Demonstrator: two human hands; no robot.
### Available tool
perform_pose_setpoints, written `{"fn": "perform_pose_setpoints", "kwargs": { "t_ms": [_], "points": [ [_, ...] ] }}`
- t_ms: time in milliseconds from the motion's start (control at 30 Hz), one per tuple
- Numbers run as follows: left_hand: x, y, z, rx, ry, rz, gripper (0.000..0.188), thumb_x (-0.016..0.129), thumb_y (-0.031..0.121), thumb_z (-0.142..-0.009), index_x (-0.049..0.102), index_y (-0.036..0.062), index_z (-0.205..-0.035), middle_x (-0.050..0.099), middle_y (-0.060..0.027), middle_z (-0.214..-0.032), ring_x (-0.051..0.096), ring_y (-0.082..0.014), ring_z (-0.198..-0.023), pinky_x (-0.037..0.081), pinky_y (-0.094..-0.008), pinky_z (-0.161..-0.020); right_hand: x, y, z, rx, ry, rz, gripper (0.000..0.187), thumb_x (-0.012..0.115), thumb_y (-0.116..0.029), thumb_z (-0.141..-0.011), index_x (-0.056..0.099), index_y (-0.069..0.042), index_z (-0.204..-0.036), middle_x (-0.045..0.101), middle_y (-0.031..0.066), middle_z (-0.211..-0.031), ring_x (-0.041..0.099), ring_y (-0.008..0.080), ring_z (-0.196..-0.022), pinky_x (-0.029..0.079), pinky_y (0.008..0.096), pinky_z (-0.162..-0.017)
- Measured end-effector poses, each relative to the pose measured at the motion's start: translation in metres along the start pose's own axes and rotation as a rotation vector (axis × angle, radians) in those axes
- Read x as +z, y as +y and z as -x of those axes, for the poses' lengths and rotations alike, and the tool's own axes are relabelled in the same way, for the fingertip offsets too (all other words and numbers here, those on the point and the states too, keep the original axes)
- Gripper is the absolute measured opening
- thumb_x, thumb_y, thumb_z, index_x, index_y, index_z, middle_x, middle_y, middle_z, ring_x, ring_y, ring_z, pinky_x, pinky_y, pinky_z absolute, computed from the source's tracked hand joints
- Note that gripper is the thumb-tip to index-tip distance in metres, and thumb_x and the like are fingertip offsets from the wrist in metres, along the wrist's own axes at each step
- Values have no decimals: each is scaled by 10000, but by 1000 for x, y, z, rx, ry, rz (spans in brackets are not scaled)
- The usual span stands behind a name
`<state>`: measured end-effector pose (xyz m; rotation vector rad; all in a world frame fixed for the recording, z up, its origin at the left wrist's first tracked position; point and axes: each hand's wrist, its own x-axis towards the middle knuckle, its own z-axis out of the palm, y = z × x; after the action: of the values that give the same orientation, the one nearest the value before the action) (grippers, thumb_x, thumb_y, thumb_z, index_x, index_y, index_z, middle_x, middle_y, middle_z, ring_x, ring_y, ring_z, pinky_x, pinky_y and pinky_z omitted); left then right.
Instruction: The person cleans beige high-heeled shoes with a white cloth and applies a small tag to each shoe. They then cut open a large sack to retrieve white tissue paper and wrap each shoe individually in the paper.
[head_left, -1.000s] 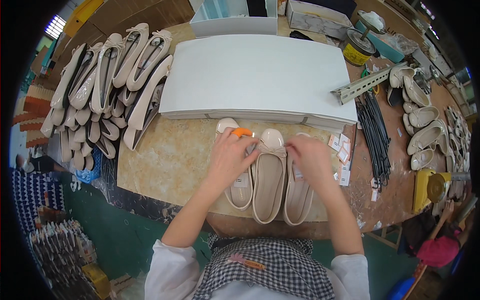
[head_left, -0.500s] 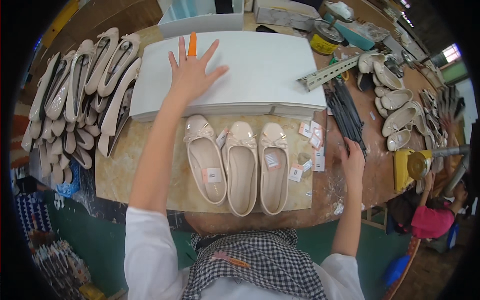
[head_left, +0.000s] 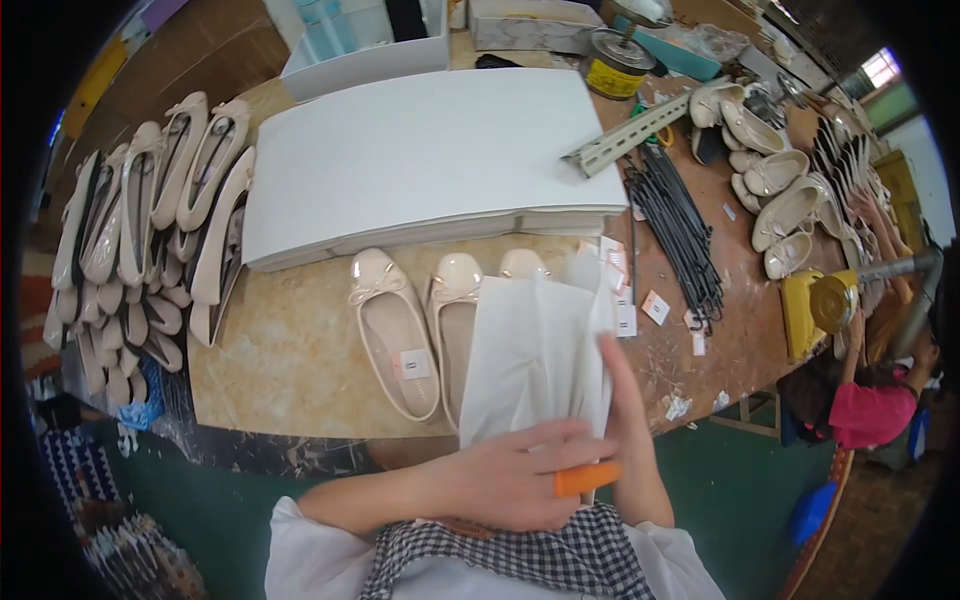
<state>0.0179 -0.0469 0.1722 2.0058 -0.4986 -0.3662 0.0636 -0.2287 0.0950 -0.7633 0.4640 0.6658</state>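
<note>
A creased white sheet of thin paper [head_left: 535, 350] is held up close to my body between both hands. My left hand [head_left: 510, 478], with an orange cover on one finger, lies across its lower part, fingers curling round it. My right hand [head_left: 630, 425] grips the sheet's right edge, partly hidden by it. Beyond the paper three beige bow flats stand in a row. The left shoe [head_left: 392, 340] shows whole with a price tag inside. Much of the middle shoe [head_left: 456, 285] and all but the toe of the right shoe [head_left: 525, 264] are covered by the paper.
A thick stack of white paper [head_left: 420, 140] lies behind the shoes, a slotted metal bar [head_left: 630, 135] on its right end. Black rods [head_left: 675, 225] and loose tags [head_left: 656, 307] lie rightward. More flats [head_left: 180, 190] pile up left. At far right a person in pink [head_left: 872, 410] works.
My left hand has come off the paper stack and back toward my body. A white sheet is now between my hands, over the shoes. My right hand has left the rods.
</note>
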Motion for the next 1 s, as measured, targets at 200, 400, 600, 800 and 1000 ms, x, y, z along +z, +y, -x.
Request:
{"fn": "perform_pose_setpoints", "kwargs": {
  "t_ms": [200, 400, 600, 800, 1000],
  "points": [
    [15, -52, 21, 124, 646, -244, 139, 654, 158, -787, 626, 102, -911, 624, -98, -1047, 612, -243, -968, 462, -340, -881, 9, 9, 3, 31, -199, 665, 586, 622, -136, -858, 376, 9, -1370, 491, 157, -1308, 499, 235, -1192, 415, 320, -984],
    [39, -72, -5, -159, 716, 753, 418, 556, 125, -873, 468, 84, -1280, 592, -210, -1059, 587, -293, -992, 473, -307, -838, 39, 19, 20, -826, -379, 1634, 794, 694, -82, -728, 303, 22, -1411, 398, 212, -1409, 409, 273, -1300, 346, 381, -1059],
    [56, -95, -36, -69, 221, -684, 711, 471, 570, -852, 562, -48, -1190, 488, -255, -1303, 366, -344, -1308, 222, -461, -1112, -5, -33, -31, -450, 116, 470, 488, 643, -18, -744, 545, -22, -1222, 626, 104, -1070, 621, 212, -980, 499, 288, -829],
    [93, -68, 0, -70, -20, -811, 960, 487, 733, -733, 544, -122, -1166, 549, -279, -1189, 423, -401, -1234, 132, -509, -1125, 9, 11, -47, -903, -33, 1938, 363, 627, -25, -686, 637, -43, -1048, 523, 92, -886, 565, 262, -851, 479, 377, -708],
    [97, -71, -10, -87, -23, -815, 938, 577, 678, -702, 536, -158, -1126, 577, -278, -1115, 484, -374, -1156, 245, -448, -1090, 24, 16, -81, -956, -28, 2004, 439, 653, -65, -691, 611, -22, -1126, 514, 115, -916, 559, 269, -864, 470, 376, -701]
  ]
}}
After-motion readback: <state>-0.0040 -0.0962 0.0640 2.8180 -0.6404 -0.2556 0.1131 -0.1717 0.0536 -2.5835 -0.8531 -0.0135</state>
